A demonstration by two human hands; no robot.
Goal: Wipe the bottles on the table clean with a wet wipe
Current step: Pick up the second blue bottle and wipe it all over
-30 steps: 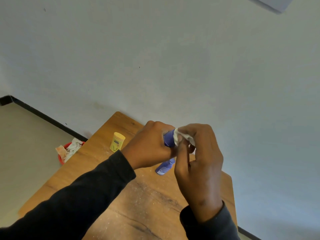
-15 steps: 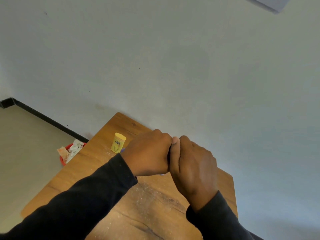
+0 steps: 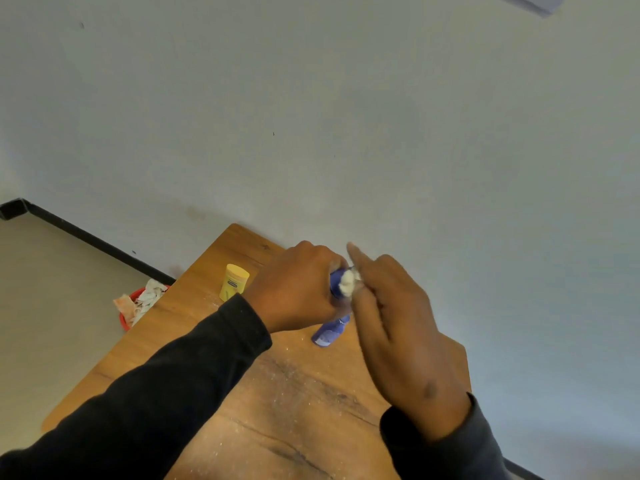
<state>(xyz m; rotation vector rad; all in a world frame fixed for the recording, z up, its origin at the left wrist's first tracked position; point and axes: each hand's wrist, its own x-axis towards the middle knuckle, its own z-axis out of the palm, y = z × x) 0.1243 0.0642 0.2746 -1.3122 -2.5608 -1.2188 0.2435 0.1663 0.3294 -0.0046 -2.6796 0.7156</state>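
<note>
Left hand (image 3: 298,289): fingers curled round the upper body of the blue bottle (image 3: 330,332), gripping it. Bottle held tilted, top end up between the two hands, lower end down toward the table (image 3: 294,410); whether the base touches the wood or sits just above it cannot be told.

Right hand (image 3: 394,327): a small white wad of wet wipe (image 3: 347,283) sits against the top of the bottle, pressed there by the right thumb and the curled inner fingers. The forefinger points up and away, straight. Right hand is motion-blurred; exact finger placement on the wipe is unclear. The two hands are nearly touching at the bottle top.

Both forearms in dark long sleeves, entering from the lower edge.

Left of the left-hand fingers, near but apart: a yellow bottle (image 3: 234,282) standing on the table, cap end up, slightly leaning in this wide-angle view, with a dark label band on its front.

Table top: brown wood grain, a dark streak running across the near part, fine white specks scattered below the hands and around the yellow bottle.

Further left, beyond the table edge and lower, on the floor: a red bin (image 3: 126,318) holding crumpled white and pale orange wipes.

Behind the table: plain pale wall with a black skirting strip (image 3: 86,237) along its foot.
</note>
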